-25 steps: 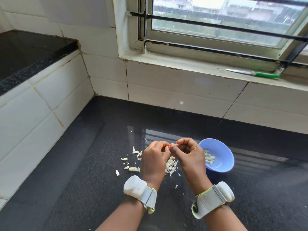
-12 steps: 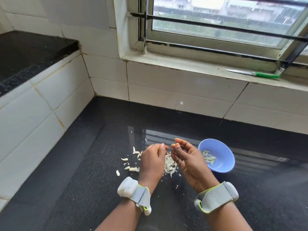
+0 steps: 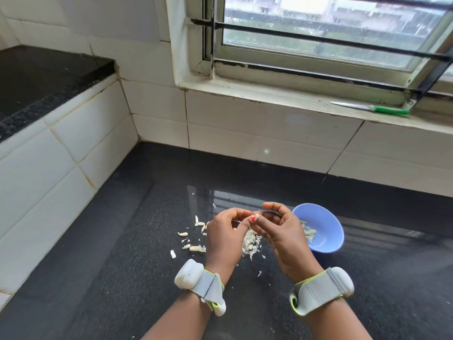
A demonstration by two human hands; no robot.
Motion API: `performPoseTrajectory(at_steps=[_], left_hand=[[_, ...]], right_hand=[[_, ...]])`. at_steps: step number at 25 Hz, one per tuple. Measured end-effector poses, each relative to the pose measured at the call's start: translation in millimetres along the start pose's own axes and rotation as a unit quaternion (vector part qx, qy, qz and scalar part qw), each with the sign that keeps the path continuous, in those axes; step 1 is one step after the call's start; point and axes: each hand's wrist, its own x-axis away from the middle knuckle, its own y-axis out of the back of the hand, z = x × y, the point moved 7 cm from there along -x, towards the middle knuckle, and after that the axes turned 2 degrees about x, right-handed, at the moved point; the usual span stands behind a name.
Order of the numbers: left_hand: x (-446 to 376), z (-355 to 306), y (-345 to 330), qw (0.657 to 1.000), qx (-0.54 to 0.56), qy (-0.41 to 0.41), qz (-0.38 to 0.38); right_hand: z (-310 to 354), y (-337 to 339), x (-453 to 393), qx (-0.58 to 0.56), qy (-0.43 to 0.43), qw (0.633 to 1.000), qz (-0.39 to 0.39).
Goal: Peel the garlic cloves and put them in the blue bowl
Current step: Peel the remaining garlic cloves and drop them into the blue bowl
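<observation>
A: Hands?

B: Left hand (image 3: 224, 238) and right hand (image 3: 282, 231) meet above the tabletop (image 3: 122, 278), fingers curled, fingertips pinching a small garlic clove (image 3: 256, 215) between them; the clove is mostly hidden.

A: Beneath?

B: Pile of peels (image 3: 250, 242) directly under the hands. Loose cloves (image 3: 193, 247) lie scattered left of it.

A: Bowl?

B: Blue bowl (image 3: 326, 231) just right of the right hand, on the tabletop, peeled cloves (image 3: 309, 233) inside. Green-handled knife (image 3: 372, 108) on the window sill (image 3: 269, 94), well apart.
</observation>
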Motion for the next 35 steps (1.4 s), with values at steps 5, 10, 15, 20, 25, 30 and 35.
performPoseTrajectory(at_steps=[5,10,15,20,25,30,35], left_hand=[[-3.5,13.7,3.7,0.999,0.001,0.028,-0.019],[2.4,-1.3,12.7,0.993,-0.046,-0.064,-0.084],[4.7,-12.2,16.0,0.978,-0.094,-0.143,-0.116],[5.2,-11.2,11.9,0.972,-0.121,-0.169,-0.111],[-2.1,2.8,12.4,0.994,-0.025,-0.073,-0.077],[0.7,26.9,-11.4,0.947,0.276,0.159,0.032],[10.5,23.3,-19.6,0.863,0.409,0.290,0.059]], right_hand=[[0.9,-5.2,4.4,0.048,0.020,0.999,0.011],[19.3,-13.4,11.4,0.204,0.102,0.974,-0.005],[28.4,-17.3,17.1,0.260,0.162,0.952,-0.024],[31.8,-19.9,17.8,0.294,0.189,0.935,-0.062],[18.7,-15.9,9.0,0.232,0.112,0.964,-0.061],[6.2,-15.9,5.8,0.030,0.004,0.999,-0.041],[-4.0,-8.4,3.1,0.008,-0.024,0.999,-0.047]])
